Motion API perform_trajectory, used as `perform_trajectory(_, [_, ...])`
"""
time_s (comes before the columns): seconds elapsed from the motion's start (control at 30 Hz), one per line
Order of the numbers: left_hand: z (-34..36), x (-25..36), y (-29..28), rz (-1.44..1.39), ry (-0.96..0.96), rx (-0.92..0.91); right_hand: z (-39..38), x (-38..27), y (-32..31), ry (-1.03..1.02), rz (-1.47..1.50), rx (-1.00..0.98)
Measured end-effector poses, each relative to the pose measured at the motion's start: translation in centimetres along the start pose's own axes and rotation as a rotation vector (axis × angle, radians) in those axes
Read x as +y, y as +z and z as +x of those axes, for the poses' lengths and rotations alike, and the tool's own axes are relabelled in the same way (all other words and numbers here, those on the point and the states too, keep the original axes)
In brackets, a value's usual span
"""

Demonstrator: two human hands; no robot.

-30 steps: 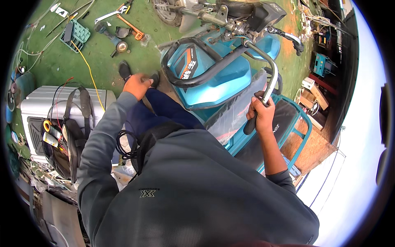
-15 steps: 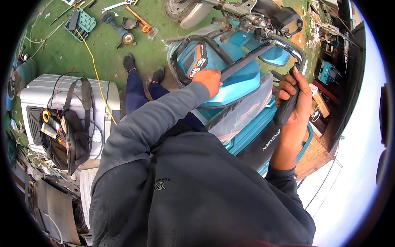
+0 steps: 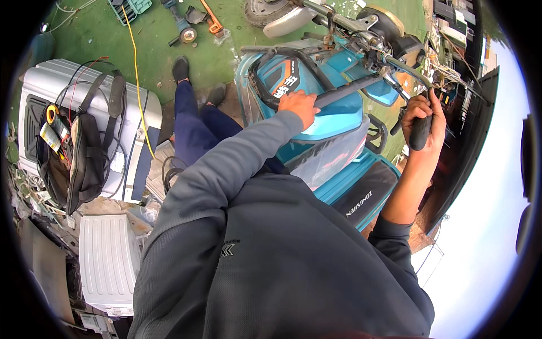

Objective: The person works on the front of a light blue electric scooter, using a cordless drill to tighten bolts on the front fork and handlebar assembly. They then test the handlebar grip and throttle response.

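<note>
A blue electric scooter [image 3: 333,121] stands in front of me on green ground. My left hand [image 3: 298,106] rests on its blue body panel, touching the black handlebar bar beside it. My right hand [image 3: 422,120] is closed around the black right handlebar grip [image 3: 420,134]. The scooter's black seat [image 3: 361,195] lies below my right forearm. My grey sleeves and torso fill the lower half of the view, and my dark trousers and shoes [image 3: 180,69] show to the left of the scooter.
A white appliance box [image 3: 132,133] with a black tool bag [image 3: 84,152] and meters on it stands at left. A white ribbed panel [image 3: 107,260] lies below it. A yellow cable [image 3: 138,85], tools [image 3: 186,31] and a green case [image 3: 131,8] lie on the green ground.
My left hand has moved from near my knee up onto the scooter's blue body. My right hand has shifted along the handlebar to the black end grip. The view has swung.
</note>
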State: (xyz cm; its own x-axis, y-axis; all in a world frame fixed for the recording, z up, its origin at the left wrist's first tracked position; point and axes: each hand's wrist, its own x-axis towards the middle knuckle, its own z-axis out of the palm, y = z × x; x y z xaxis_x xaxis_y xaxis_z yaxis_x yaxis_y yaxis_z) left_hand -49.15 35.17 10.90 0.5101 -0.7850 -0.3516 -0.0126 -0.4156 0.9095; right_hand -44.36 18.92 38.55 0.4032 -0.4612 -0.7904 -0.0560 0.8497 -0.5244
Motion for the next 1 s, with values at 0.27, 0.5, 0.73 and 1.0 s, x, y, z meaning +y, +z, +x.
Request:
perform_trajectory(0.27, [0.8,0.1,-2.2,-0.089,-0.063,-0.095,0.0,0.7,-3.0,-0.137,-0.226,-0.096])
perform_trajectory(0.5, [1.8,-0.2,-3.0,-0.184,-0.144,-0.155,-0.4,2.2,-5.8,-0.21,-0.319,-0.035])
perform_trajectory(0.73, [0.7,0.7,-0.1,-0.001,-0.101,-0.035,1.1,-0.2,-2.8,-0.15,-0.186,0.011])
perform_trajectory(1.0, [1.2,0.3,0.7,0.056,-0.098,-0.024,1.4,0.5,-2.5,-0.304,-0.242,-0.053])
